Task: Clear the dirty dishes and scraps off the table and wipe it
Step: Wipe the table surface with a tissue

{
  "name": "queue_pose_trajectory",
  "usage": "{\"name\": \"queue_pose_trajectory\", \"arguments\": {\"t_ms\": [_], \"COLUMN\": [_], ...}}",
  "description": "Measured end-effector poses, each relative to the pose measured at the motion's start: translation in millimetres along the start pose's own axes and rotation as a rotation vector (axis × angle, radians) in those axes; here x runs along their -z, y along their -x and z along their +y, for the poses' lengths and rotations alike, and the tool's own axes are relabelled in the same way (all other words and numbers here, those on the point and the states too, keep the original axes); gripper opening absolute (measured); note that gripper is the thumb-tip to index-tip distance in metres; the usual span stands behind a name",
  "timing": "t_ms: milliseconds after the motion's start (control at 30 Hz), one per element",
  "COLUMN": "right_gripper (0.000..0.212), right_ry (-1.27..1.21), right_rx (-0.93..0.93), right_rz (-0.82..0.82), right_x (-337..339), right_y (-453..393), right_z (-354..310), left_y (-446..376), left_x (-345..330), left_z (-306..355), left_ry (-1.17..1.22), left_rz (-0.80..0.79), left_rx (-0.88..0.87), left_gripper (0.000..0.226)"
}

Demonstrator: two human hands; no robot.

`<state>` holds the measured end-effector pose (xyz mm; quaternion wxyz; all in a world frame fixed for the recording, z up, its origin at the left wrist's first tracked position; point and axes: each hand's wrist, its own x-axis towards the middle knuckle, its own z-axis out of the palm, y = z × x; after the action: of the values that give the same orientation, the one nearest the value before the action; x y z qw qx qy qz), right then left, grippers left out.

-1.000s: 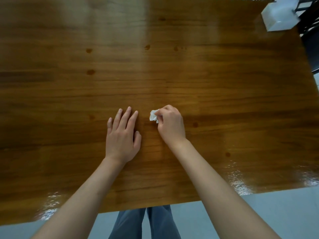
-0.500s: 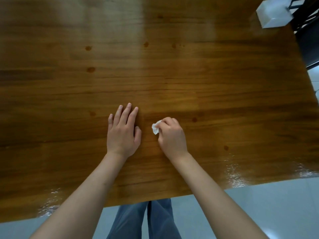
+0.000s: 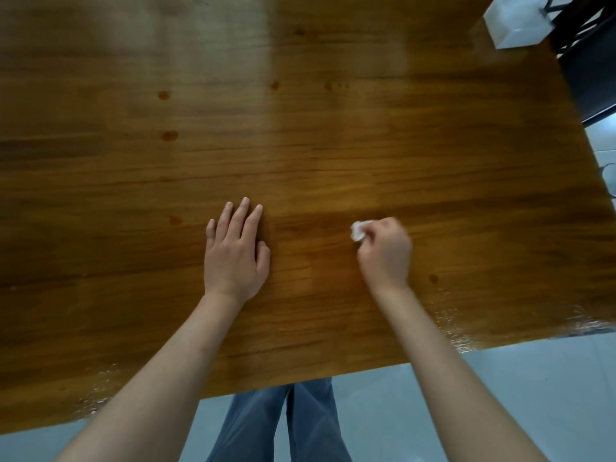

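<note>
A glossy brown wooden table [image 3: 333, 145] fills the view. My left hand [image 3: 235, 256] lies flat on it with straight fingers, near the middle. To its right, my right hand [image 3: 386, 253] grips a small crumpled white tissue [image 3: 358, 231] and presses it against the tabletop. Only a bit of the tissue shows past my fingers. Several small dark spots mark the wood, one [image 3: 433, 278] just right of my right hand and others [image 3: 169, 135] further back on the left.
A white tissue box [image 3: 515, 23] stands at the table's far right corner. A dark chair [image 3: 590, 61] is beyond the right edge. The near table edge runs above my legs [image 3: 286, 425] and the grey floor [image 3: 516, 378].
My right hand with the tissue has slid to the right across the table, away from my left hand. The left hand has stayed flat in place.
</note>
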<state>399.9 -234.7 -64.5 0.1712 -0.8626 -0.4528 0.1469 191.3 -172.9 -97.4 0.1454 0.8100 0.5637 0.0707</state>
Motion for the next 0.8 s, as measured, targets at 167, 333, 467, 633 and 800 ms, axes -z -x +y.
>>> {"name": "queue_pose_trajectory", "arguments": {"t_ms": [167,333,467,633,800], "right_gripper": [0.025,0.022,0.026,0.021,0.027], "right_ry": [-0.019,-0.057,-0.031,-0.089,-0.085], "right_rx": [-0.013,0.135,-0.186,0.2,-0.071], "right_rz": [0.026,-0.032,0.134,-0.086,0.048], "right_x": [-14.8,-7.0,3.2,-23.7,4.2], "right_y": [-8.1,27.4,-35.0,37.0,-13.6], "right_z": [-28.3,-8.0,7.2,-35.6,17.3], "left_y": [-0.7,0.3,-1.2,-0.9,-1.0], "left_x": [0.2,0.3,-1.0,-1.8,-0.7], "left_z": [-1.0,0.0,-0.6,-1.6,0.8], "left_ry": [-0.004,-0.015,-0.012,-0.043,-0.028], "left_rz": [0.003,0.002,0.014,0.016,0.019], "left_rx": [0.004,0.007,0.0,0.018,0.008], "left_gripper": [0.054,0.054,0.054,0.053,0.053]}}
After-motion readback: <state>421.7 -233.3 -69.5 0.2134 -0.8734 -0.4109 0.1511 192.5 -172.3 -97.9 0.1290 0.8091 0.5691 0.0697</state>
